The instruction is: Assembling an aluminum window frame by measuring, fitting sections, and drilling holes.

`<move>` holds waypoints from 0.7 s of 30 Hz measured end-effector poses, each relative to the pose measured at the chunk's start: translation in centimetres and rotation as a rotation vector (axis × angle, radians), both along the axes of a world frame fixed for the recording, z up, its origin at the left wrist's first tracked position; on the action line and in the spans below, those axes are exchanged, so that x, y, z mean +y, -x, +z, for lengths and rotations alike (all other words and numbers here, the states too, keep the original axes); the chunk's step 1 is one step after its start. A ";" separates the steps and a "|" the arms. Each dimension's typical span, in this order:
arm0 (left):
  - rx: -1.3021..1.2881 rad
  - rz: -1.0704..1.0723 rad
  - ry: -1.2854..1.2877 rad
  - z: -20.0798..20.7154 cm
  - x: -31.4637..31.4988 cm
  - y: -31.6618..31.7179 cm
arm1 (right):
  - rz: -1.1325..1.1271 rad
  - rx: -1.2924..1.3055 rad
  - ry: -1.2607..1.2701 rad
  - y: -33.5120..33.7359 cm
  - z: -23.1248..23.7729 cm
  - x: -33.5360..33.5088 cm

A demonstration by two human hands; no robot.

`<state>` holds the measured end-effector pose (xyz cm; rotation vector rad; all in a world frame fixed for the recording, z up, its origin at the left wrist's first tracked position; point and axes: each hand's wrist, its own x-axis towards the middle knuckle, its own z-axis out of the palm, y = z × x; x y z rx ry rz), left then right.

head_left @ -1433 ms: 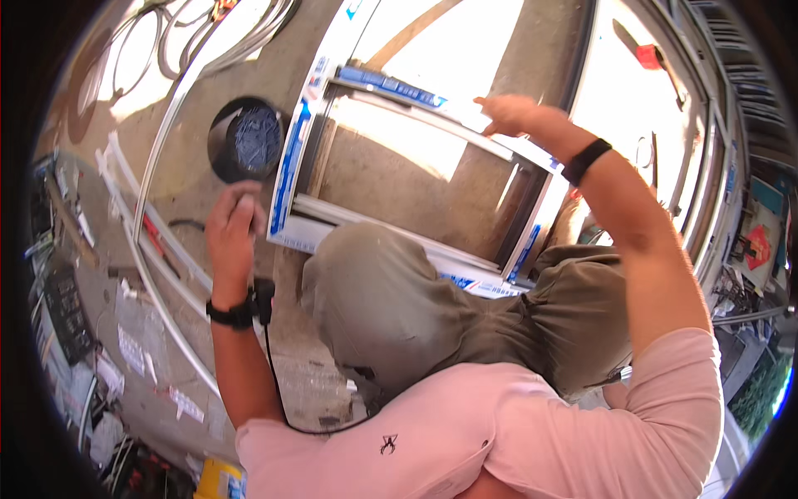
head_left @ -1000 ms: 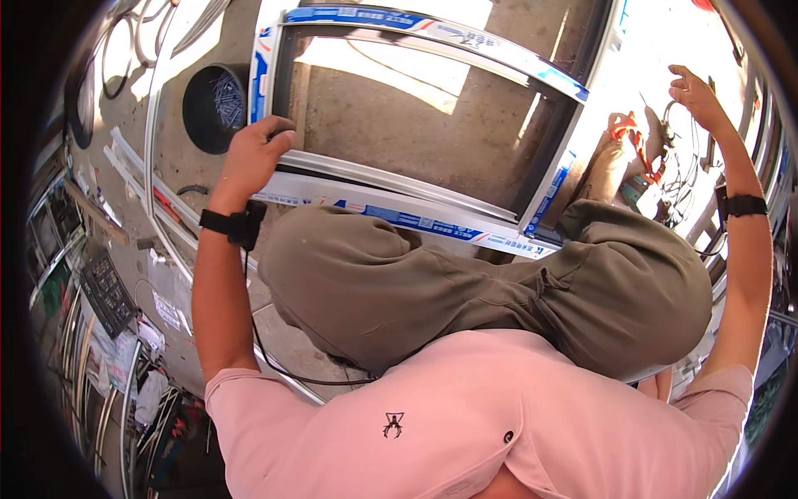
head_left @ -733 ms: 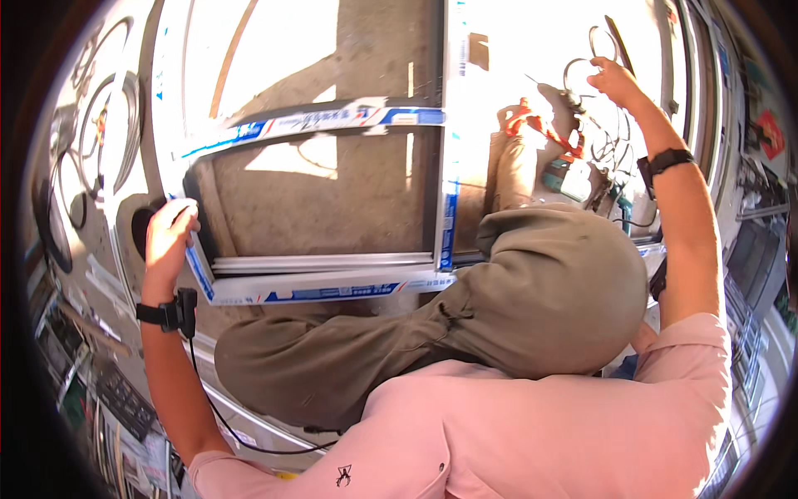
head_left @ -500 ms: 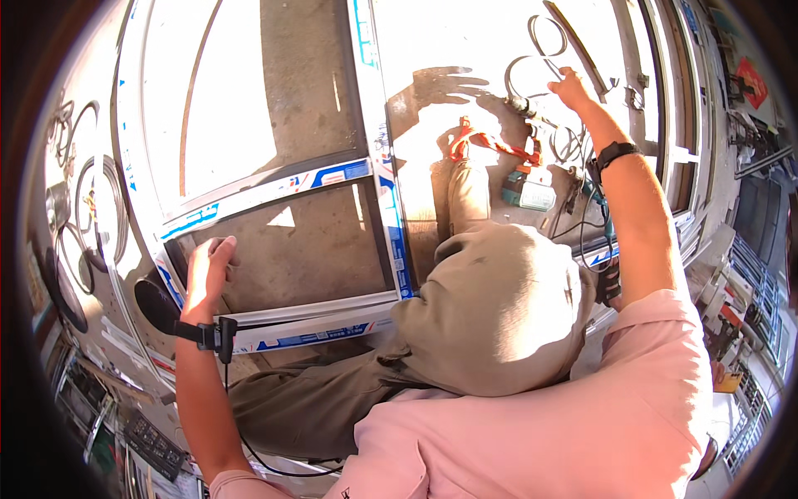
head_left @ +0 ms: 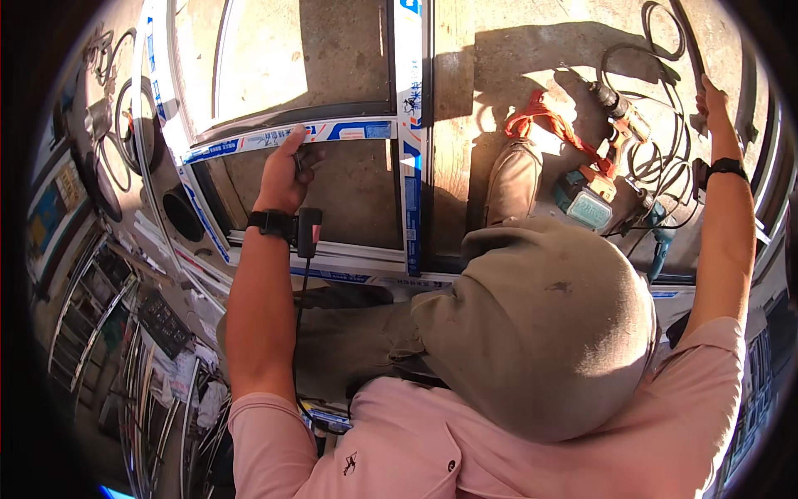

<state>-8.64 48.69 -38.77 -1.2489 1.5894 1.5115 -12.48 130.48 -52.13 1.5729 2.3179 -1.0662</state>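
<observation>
Frame: we see a large rectangular window frame, wrapped in blue-and-white film, lying on the floor in front of the person and to the left; a crossbar divides it.
Left hand: the left hand is at the crossbar, its thumb pointing up against the bar's near edge, as it looks to us.
Left grip: thumb and fingers stand apart, the fingers loosely curled; we cannot tell whether anything small sits between them.
Right hand: the right hand reaches far forward on the right, at the near end of a long dark strip.
Right grip: too small and partly turned away, so we cannot tell whether it pinches the strip.
Tools: between frame and right arm we find a power drill, a red-orange cord, a teal tool and tangled black cables.
Body: a bent knee in olive trousers fills the centre; a tan shoe rests beside the frame.
Left side: a black bucket stands just beside the frame.
</observation>
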 end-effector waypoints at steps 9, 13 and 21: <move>0.082 0.231 -0.157 -2.7 0.0 -1.7 | -0.188 0.109 0.176 0.6 -6.4 13.1; 0.098 0.235 -0.119 -1.9 -0.5 -2.2 | -0.139 0.013 0.300 0.3 -5.8 10.5; 0.134 0.258 -0.144 -3.0 0.8 -2.1 | -0.390 0.133 0.368 -0.1 -4.2 13.0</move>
